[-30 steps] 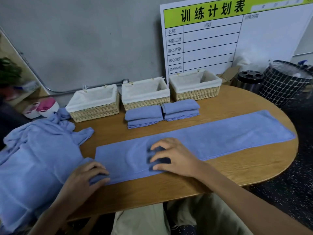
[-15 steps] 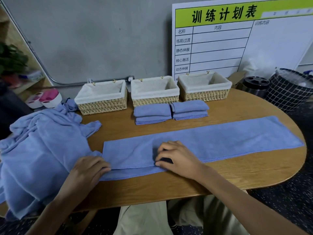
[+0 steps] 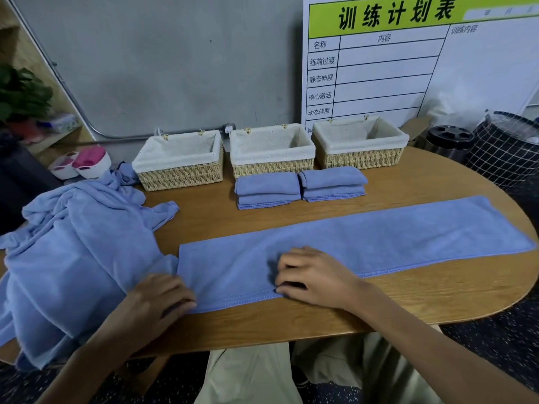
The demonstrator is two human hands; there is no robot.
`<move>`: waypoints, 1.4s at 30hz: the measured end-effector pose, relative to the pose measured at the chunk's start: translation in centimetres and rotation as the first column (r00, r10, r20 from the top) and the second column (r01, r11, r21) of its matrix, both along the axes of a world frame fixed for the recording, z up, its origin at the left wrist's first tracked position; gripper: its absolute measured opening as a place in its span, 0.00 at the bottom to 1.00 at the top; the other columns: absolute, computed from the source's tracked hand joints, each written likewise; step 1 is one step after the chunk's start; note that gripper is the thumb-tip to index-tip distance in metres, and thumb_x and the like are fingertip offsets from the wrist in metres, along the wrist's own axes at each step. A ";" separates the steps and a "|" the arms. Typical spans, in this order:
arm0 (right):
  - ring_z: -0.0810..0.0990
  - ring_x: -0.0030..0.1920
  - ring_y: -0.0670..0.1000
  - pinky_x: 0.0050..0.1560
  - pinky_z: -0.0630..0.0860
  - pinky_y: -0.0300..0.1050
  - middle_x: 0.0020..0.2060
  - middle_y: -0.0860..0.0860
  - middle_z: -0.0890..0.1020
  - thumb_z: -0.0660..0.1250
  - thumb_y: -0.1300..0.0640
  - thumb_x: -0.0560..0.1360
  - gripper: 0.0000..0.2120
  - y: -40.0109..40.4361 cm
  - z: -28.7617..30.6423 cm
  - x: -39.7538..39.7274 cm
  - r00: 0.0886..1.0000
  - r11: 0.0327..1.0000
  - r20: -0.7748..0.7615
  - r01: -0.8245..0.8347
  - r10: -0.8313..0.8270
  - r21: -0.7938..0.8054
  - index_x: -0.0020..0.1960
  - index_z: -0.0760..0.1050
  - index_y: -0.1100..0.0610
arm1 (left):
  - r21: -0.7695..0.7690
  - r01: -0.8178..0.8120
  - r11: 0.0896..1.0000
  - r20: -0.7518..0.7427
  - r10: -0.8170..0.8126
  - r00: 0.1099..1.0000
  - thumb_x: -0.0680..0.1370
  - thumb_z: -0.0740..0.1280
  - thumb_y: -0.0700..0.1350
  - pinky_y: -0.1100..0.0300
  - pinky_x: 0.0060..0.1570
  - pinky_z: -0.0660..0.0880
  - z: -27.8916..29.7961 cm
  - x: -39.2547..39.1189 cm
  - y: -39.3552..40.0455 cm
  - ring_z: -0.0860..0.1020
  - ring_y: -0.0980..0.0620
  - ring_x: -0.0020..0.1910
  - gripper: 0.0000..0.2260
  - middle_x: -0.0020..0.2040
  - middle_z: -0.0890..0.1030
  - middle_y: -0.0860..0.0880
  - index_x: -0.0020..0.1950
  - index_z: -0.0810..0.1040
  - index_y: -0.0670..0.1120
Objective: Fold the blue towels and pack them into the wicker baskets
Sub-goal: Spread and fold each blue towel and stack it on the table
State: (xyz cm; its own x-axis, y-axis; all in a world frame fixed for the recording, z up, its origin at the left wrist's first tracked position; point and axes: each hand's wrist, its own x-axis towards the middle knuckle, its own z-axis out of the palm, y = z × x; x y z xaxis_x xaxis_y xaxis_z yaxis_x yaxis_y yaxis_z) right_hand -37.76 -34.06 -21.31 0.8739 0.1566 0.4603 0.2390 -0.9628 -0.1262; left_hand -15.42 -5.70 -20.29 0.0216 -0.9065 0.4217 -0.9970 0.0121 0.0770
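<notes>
A long blue towel (image 3: pixel 379 240), folded into a narrow strip, lies across the wooden table (image 3: pixel 291 322). My left hand (image 3: pixel 157 298) holds its near left corner, fingers curled over the cloth. My right hand (image 3: pixel 312 275) sits on the strip a little to the right, bent fingers and thumb pinching the near hem. Behind stand three lined wicker baskets, left (image 3: pixel 180 177), middle (image 3: pixel 272 170) and right (image 3: pixel 361 160), with nothing visible inside. Two stacks of folded blue towels (image 3: pixel 267 191) (image 3: pixel 332 183) lie in front of the middle and right baskets.
A heap of unfolded blue towels (image 3: pixel 73 252) covers the table's left end and hangs over its edge. A whiteboard (image 3: pixel 408 68) leans on the wall behind the baskets. A black mesh bin (image 3: pixel 507 153) and a metal canister (image 3: pixel 449 141) stand beyond the right end.
My right hand has slid from the middle of the strip down to its near hem. My left hand has stayed at the left corner. The towel itself lies as before.
</notes>
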 end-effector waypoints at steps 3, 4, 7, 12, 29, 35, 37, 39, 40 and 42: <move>0.76 0.39 0.47 0.41 0.72 0.43 0.38 0.45 0.77 0.63 0.44 0.80 0.17 0.3 0.6 0.2 0.996 0.981 -0.021 0.084 -0.081 0.176 0.40 0.80 0.52 | -0.051 -0.100 0.994 -0.041 0.098 0.994 0.83 0.58 0.55 0.54 0.44 0.72 1.4 -0.8 -1.4 0.76 0.54 0.36 0.19 0.36 0.77 0.57 0.38 0.79 0.50; 0.75 0.37 0.47 0.39 0.73 0.45 0.35 0.45 0.75 0.61 0.44 0.81 0.19 0.4 0.9 0.5 0.991 0.957 -0.012 0.133 -0.134 0.256 0.38 0.77 0.54 | -0.077 -0.139 0.987 -0.083 0.133 0.988 0.83 0.58 0.54 0.53 0.45 0.73 2.0 -1.4 -2.5 0.77 0.53 0.38 0.18 0.38 0.79 0.57 0.40 0.80 0.49; 0.76 0.38 0.49 0.38 0.74 0.49 0.37 0.46 0.76 0.58 0.44 0.81 0.18 0.1 1.5 2.2 0.946 0.889 0.008 0.302 -0.324 0.343 0.40 0.76 0.54 | 0.019 -0.265 0.964 -0.353 0.254 0.901 0.81 0.58 0.58 0.67 0.63 0.68 2.3 -3.2 -7.0 0.77 0.55 0.61 0.20 0.61 0.79 0.59 0.63 0.81 0.49; 0.60 0.76 0.54 0.73 0.58 0.58 0.75 0.47 0.65 0.45 0.32 0.78 0.31 -1.6 0.2 2.8 0.802 0.866 -0.395 0.500 -0.449 0.029 0.74 0.66 0.44 | 0.456 -0.359 0.814 -0.096 0.446 0.890 0.67 0.29 0.78 0.37 0.76 0.46 -1.4 -3.8 -10.9 0.40 0.51 0.80 0.44 0.80 0.40 0.61 0.80 0.46 0.63; 0.56 0.79 0.51 0.77 0.56 0.56 0.78 0.45 0.60 0.44 0.25 0.74 0.38 -7.2 0.8 -4.6 0.789 0.751 -0.401 0.592 -0.466 0.292 0.77 0.62 0.43 | 0.445 -0.395 0.804 -0.049 0.462 0.886 0.68 0.38 0.79 0.38 0.75 0.53 1.5 -5.9 -13.7 0.49 0.47 0.81 0.46 0.82 0.48 0.54 0.80 0.56 0.58; 0.79 0.53 0.57 0.51 0.76 0.56 0.50 0.51 0.81 0.59 0.42 0.78 0.16 -15.7 1.6 -11.5 0.663 0.562 -0.200 0.729 -0.722 0.390 0.53 0.80 0.50 | 0.185 -0.040 0.982 -0.216 0.080 0.973 0.81 0.59 0.57 0.53 0.60 0.71 2.8 -14.6 -28.8 0.76 0.51 0.61 0.17 0.61 0.78 0.55 0.61 0.80 0.51; 0.80 0.48 0.61 0.44 0.77 0.57 0.46 0.53 0.80 0.65 0.52 0.78 0.07 -19.3 1.1 -15.5 0.557 0.489 -0.171 0.811 -0.812 0.322 0.48 0.81 0.52 | 0.197 0.065 0.978 -0.203 -0.024 0.979 0.82 0.63 0.52 0.53 0.57 0.72 2.6 -17.4 -34.5 0.76 0.49 0.59 0.12 0.59 0.78 0.53 0.60 0.80 0.49; 0.78 0.44 0.62 0.39 0.75 0.55 0.44 0.53 0.78 0.66 0.57 0.77 0.05 -22.0 0.8 -19.5 0.437 0.386 -0.173 0.884 -0.883 0.264 0.45 0.80 0.50 | 0.241 0.125 0.962 -0.168 -0.086 0.982 0.82 0.63 0.50 0.52 0.56 0.72 2.3 -19.8 -39.5 0.76 0.47 0.58 0.11 0.58 0.78 0.51 0.60 0.80 0.49; 0.77 0.44 0.62 0.40 0.73 0.53 0.44 0.53 0.78 0.66 0.57 0.77 0.05 -22.9 0.7 -21.2 0.379 0.334 -0.181 0.913 -0.908 0.234 0.45 0.79 0.50 | 0.253 0.141 0.957 -0.154 -0.105 0.983 0.82 0.62 0.50 0.51 0.55 0.72 2.3 -20.9 -41.6 0.75 0.46 0.58 0.11 0.57 0.77 0.51 0.59 0.80 0.49; 0.74 0.49 0.62 0.43 0.69 0.51 0.47 0.54 0.77 0.66 0.55 0.79 0.04 -24.0 0.7 -24.0 0.258 0.225 -0.206 0.959 -0.944 0.170 0.49 0.79 0.51 | 0.258 0.164 0.952 -0.155 -0.127 0.980 0.82 0.63 0.50 0.51 0.56 0.72 2.1 -22.9 -45.3 0.75 0.46 0.58 0.10 0.56 0.77 0.50 0.59 0.80 0.49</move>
